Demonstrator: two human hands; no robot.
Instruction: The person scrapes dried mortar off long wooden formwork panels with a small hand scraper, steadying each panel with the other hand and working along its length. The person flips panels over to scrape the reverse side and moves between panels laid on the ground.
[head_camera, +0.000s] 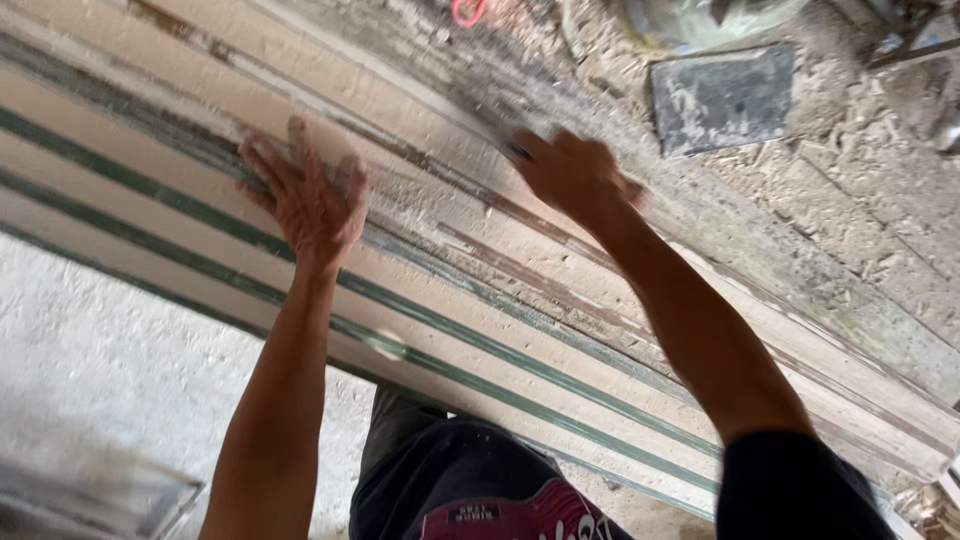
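The left hand (305, 195) presses flat, fingers spread, on stacked pale boards (480, 330) — long axis running far-left to near-right; the blurred right hand (570, 172) seems curled on their far edge.

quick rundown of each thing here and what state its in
left hand: open, fingers spread, flat on the boards
right hand: blurred, at the upper board, grip cannot be told
stacked boards: lying side by side, pale, dusty, with dark green edges
grey slab: flat among the shavings, dusty
wood shavings: scattered loose over the ground
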